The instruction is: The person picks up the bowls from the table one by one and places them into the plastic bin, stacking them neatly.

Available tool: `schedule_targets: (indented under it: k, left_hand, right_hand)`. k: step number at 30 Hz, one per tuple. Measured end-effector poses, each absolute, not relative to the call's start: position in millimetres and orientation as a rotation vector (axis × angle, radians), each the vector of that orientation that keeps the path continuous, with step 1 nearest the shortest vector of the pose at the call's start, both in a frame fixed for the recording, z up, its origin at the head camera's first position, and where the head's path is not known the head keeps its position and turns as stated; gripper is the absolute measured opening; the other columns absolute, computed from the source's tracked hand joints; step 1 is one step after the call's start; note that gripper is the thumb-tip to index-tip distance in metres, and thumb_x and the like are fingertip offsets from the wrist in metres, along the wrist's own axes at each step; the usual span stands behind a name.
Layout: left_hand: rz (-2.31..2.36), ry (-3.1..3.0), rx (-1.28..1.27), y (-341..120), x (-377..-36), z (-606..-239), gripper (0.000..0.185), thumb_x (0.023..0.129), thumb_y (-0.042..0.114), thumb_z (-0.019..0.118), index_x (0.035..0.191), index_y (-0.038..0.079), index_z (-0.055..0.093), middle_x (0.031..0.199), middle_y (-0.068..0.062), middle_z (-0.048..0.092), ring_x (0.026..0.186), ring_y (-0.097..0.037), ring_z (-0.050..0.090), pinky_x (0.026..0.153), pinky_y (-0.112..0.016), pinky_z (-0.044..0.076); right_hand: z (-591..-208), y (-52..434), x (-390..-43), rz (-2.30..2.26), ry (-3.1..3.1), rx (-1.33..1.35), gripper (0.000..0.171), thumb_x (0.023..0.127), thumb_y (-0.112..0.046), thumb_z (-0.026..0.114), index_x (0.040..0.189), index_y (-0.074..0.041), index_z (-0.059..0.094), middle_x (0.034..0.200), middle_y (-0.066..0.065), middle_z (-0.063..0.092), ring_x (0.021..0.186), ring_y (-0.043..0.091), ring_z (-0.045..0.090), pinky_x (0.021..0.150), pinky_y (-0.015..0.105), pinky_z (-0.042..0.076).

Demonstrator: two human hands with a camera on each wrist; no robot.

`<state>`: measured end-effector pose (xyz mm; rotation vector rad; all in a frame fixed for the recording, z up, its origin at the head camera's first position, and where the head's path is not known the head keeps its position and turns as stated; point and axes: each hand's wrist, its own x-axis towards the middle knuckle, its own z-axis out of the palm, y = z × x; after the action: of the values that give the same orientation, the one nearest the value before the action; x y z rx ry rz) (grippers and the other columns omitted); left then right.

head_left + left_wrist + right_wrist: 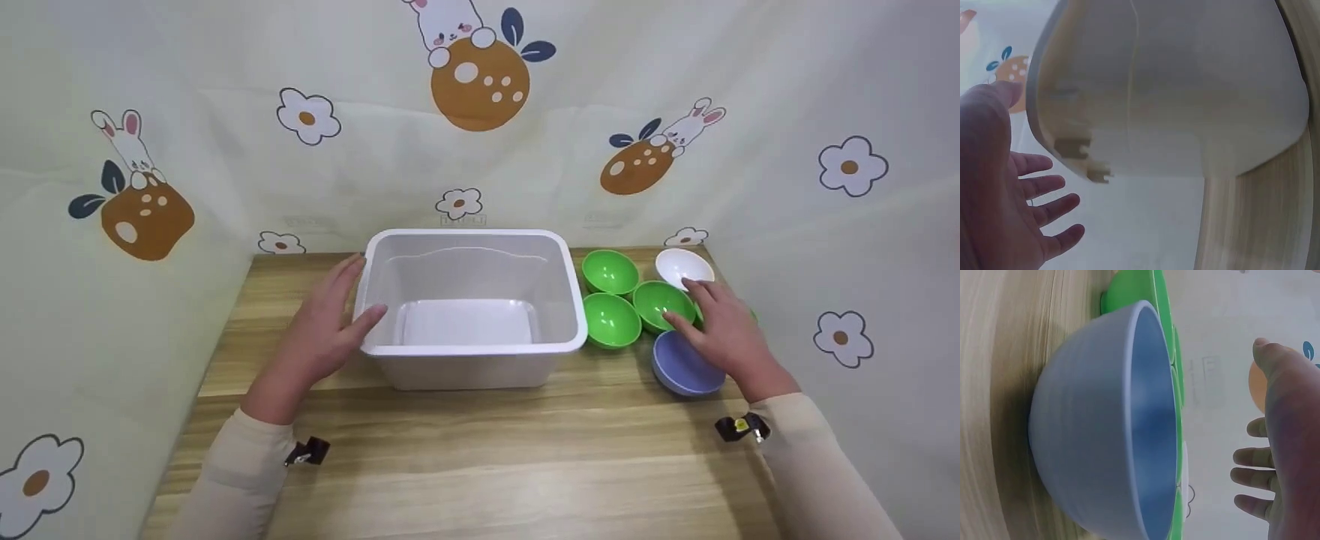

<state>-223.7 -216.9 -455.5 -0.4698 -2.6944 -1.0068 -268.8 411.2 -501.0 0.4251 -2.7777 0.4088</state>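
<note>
A white plastic bin [472, 341] [1174, 90] stands empty in the middle of the wooden table [480, 450]. My left hand [341, 307] [1010, 214] lies open beside the bin's left wall, fingers straight and spread, thumb near the rim. To the right are three green bowls [610, 270] [611, 320] [660, 301], a white bowl [681, 264] and a lavender-blue bowl [679, 367] [1100, 433]. My right hand [705, 315] [1280, 439] hovers open over the bowls, above the blue one and clear of it, fingertips by the nearest green bowl. It holds nothing.
A cloth backdrop [225, 150] printed with rabbits and flowers closes in the table at the back and both sides. A further green bowl [752, 315] is mostly hidden under my right hand. Bare wood [525, 480] stretches in front of the bin.
</note>
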Motion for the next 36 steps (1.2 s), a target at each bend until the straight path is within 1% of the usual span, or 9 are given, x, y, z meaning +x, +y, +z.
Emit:
schedule_targets:
  k: [4,8,14,20,25,31,36]
  left_hand:
    - [-0.987,-2.762,-0.477,-212.1,-219.8,-454.1,0.094,0.107,0.056,0.065,0.176,0.004,0.025,0.181,-0.018,0.025,0.164,-0.045,0.026,0.126,-0.074,0.026]
    - [-0.973,-2.817,-0.464,-210.1,-219.0,-454.3,0.108,0.103,0.064,0.068,0.178,0.005,0.016,0.184,-0.017,0.015,0.167,-0.044,0.019,0.128,-0.073,0.024]
    - [-0.980,-2.885,-0.468,-207.2,-219.8,-455.5,0.127,0.094,0.075,0.073,0.179,0.008,0.006,0.185,-0.014,0.006,0.167,-0.045,0.018,0.128,-0.071,0.025]
    - [-0.964,-2.913,-0.479,-207.3,-221.4,-458.2,0.138,0.088,0.077,0.078,0.178,0.006,0.001,0.185,-0.017,0.005,0.167,-0.046,0.019,0.130,-0.068,0.025]
    - [-0.916,-2.942,-0.460,-208.0,-222.5,-459.4,0.146,0.082,0.085,0.077,0.178,0.008,-0.001,0.184,-0.019,0.006,0.165,-0.050,0.022,0.126,-0.071,0.029]
    - [-0.885,-2.959,-0.452,-208.6,-221.6,-459.5,0.146,0.082,0.087,0.076,0.178,0.007,0.000,0.184,-0.020,0.007,0.163,-0.053,0.025,0.124,-0.072,0.031]
    - [-0.861,-2.970,-0.449,-208.4,-221.7,-459.2,0.145,0.082,0.088,0.074,0.178,0.008,0.000,0.184,-0.019,0.006,0.161,-0.054,0.027,0.123,-0.074,0.032]
  right_hand:
    - [-501.2,410.6,-264.3,0.429,-2.786,0.413,0.076,0.106,-0.050,0.071,0.158,0.003,0.054,0.146,0.031,0.058,0.136,0.054,0.054,0.110,0.076,0.042]
    - [-501.4,410.7,-261.1,0.442,-2.790,0.416,0.076,0.107,-0.050,0.070,0.157,0.004,0.053,0.145,0.032,0.058,0.136,0.055,0.053,0.112,0.075,0.040]
    - [-501.3,411.6,-258.3,0.454,-2.780,0.419,0.074,0.107,-0.049,0.071,0.157,0.003,0.054,0.144,0.032,0.059,0.134,0.056,0.055,0.112,0.074,0.041]
    - [-504.7,412.9,-255.6,0.482,-2.766,0.430,0.072,0.106,-0.046,0.073,0.155,0.004,0.055,0.141,0.031,0.062,0.132,0.055,0.056,0.111,0.072,0.042]
    - [-508.1,415.5,-253.6,0.514,-2.748,0.427,0.070,0.105,-0.044,0.074,0.155,0.002,0.056,0.141,0.030,0.062,0.134,0.053,0.055,0.112,0.073,0.040]
    - [-510.3,418.5,-247.5,0.586,-2.717,0.424,0.067,0.104,-0.040,0.077,0.154,0.002,0.058,0.143,0.030,0.061,0.138,0.052,0.052,0.114,0.073,0.038]
    - [-510.3,420.8,-239.2,0.642,-2.762,0.380,0.072,0.105,-0.042,0.076,0.156,0.004,0.054,0.149,0.032,0.055,0.143,0.054,0.048,0.115,0.076,0.038]
